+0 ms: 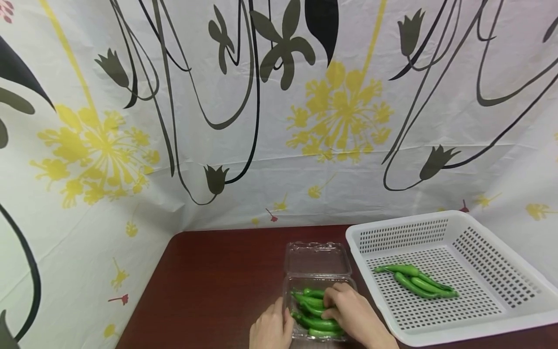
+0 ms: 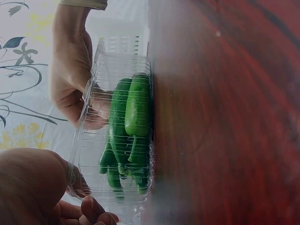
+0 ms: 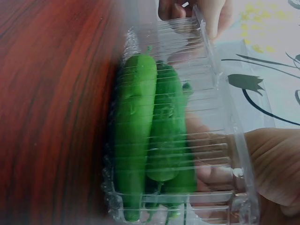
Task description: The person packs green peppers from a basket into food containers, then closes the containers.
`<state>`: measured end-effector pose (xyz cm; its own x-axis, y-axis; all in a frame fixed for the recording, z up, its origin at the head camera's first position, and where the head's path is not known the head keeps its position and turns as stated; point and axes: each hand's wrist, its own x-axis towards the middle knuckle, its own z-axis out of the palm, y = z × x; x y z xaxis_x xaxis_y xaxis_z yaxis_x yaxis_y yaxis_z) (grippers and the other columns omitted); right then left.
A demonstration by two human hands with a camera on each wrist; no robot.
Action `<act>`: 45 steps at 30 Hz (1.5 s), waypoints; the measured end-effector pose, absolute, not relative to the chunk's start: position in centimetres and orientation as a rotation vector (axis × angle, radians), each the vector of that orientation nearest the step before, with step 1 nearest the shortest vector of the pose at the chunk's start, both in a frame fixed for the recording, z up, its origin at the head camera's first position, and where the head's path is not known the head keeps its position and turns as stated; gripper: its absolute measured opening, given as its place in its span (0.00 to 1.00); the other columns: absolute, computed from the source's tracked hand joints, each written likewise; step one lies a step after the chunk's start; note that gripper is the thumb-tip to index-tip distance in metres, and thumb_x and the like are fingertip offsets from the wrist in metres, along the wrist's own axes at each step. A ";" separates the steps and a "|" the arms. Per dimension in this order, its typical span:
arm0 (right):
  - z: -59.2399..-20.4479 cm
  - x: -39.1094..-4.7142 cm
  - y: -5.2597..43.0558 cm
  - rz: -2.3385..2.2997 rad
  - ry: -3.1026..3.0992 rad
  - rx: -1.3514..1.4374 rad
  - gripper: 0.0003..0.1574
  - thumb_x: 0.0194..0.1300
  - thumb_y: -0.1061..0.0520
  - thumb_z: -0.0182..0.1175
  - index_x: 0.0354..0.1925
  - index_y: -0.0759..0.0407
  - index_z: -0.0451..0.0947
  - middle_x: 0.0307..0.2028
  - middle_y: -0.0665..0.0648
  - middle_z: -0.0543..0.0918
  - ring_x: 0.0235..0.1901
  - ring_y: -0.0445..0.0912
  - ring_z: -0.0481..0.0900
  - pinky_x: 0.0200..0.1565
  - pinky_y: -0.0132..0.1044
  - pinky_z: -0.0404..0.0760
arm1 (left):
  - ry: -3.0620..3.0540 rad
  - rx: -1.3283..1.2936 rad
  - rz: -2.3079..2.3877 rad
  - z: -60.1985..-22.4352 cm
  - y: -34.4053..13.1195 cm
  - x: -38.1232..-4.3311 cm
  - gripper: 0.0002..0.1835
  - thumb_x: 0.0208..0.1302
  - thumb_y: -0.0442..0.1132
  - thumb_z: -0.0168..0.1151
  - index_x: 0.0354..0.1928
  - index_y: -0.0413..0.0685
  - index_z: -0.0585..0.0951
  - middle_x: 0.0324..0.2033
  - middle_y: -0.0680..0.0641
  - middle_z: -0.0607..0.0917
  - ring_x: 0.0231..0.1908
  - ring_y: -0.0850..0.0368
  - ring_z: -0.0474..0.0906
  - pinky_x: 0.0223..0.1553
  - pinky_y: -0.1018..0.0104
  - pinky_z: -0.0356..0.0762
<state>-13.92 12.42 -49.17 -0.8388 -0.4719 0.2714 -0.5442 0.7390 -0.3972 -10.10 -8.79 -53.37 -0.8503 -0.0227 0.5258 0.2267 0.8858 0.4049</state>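
Observation:
A clear plastic clamshell container (image 1: 320,278) lies on the table with its lid (image 1: 318,259) folded back. Several green chili peppers (image 1: 315,322) are lined up crosswise inside it. At its left wall, my left hand (image 1: 271,327) grips the rim, thumb over the edge and fingers outside, as the left wrist view shows. My right hand (image 1: 352,311) reaches in over the right wall, its curled fingers and thumb around the end of a pepper. Through the ridged wall in the right wrist view, these fingers (image 3: 211,173) show beside the stacked peppers (image 3: 136,108).
Right of the container stands a large white perforated basket (image 1: 492,317), with several more green peppers (image 1: 418,281) on its floor. The dark red wooden table (image 1: 209,291) extends to the left. A flower-patterned sheet (image 1: 270,194) hangs behind and at the sides.

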 end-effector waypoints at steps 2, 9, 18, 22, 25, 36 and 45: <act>-49.2 -13.9 12.4 0.699 -2.778 0.788 0.17 0.48 0.50 0.77 0.26 0.45 0.75 0.27 0.39 0.69 0.32 0.37 0.71 0.29 0.34 0.75 | -2.519 -0.147 -0.628 -53.3 -8.8 -10.1 0.07 0.57 0.36 0.65 0.38 0.47 0.82 0.20 0.53 0.78 0.20 0.51 0.81 0.14 0.58 0.70; -49.4 -13.9 12.3 0.717 -2.790 0.780 0.17 0.48 0.50 0.76 0.26 0.45 0.74 0.27 0.39 0.67 0.30 0.37 0.69 0.29 0.34 0.74 | -2.533 -0.150 -0.640 -53.2 -8.8 -10.0 0.06 0.58 0.36 0.65 0.38 0.46 0.82 0.20 0.54 0.78 0.20 0.52 0.81 0.14 0.59 0.70; -49.1 -13.8 12.4 0.731 -2.812 0.837 0.15 0.55 0.57 0.74 0.28 0.47 0.75 0.29 0.42 0.69 0.32 0.38 0.69 0.31 0.34 0.74 | -2.547 -0.153 -0.658 -53.4 -8.9 -10.0 0.06 0.58 0.37 0.65 0.38 0.46 0.82 0.21 0.54 0.79 0.20 0.52 0.80 0.14 0.58 0.69; -48.8 -13.7 12.4 0.713 -2.805 0.817 0.14 0.55 0.57 0.74 0.28 0.46 0.76 0.29 0.41 0.70 0.32 0.37 0.69 0.29 0.33 0.74 | -2.540 -0.152 -0.655 -53.4 -8.9 -10.0 0.06 0.58 0.37 0.65 0.37 0.47 0.81 0.21 0.54 0.79 0.20 0.52 0.80 0.15 0.58 0.70; -48.7 -13.6 12.4 0.676 -2.761 0.792 0.15 0.55 0.57 0.74 0.27 0.44 0.75 0.29 0.39 0.70 0.32 0.37 0.70 0.30 0.33 0.75 | -2.541 -0.153 -0.654 -53.4 -8.9 -10.0 0.06 0.58 0.37 0.65 0.37 0.47 0.81 0.21 0.54 0.79 0.20 0.52 0.80 0.15 0.58 0.70; -47.7 -13.7 12.6 0.586 -2.632 0.667 0.13 0.52 0.60 0.76 0.34 0.48 0.82 0.34 0.43 0.79 0.37 0.42 0.80 0.39 0.40 0.82 | -2.536 -0.144 -0.622 -53.2 -8.8 -10.0 0.10 0.58 0.36 0.65 0.42 0.43 0.84 0.23 0.52 0.82 0.22 0.50 0.82 0.15 0.58 0.71; -47.1 -13.7 13.0 0.575 -2.591 0.620 0.15 0.51 0.60 0.77 0.35 0.49 0.82 0.34 0.44 0.80 0.37 0.41 0.80 0.41 0.40 0.83 | -2.528 -0.152 -0.626 -53.2 -8.8 -10.1 0.09 0.58 0.36 0.65 0.41 0.44 0.83 0.23 0.52 0.81 0.22 0.50 0.82 0.15 0.58 0.71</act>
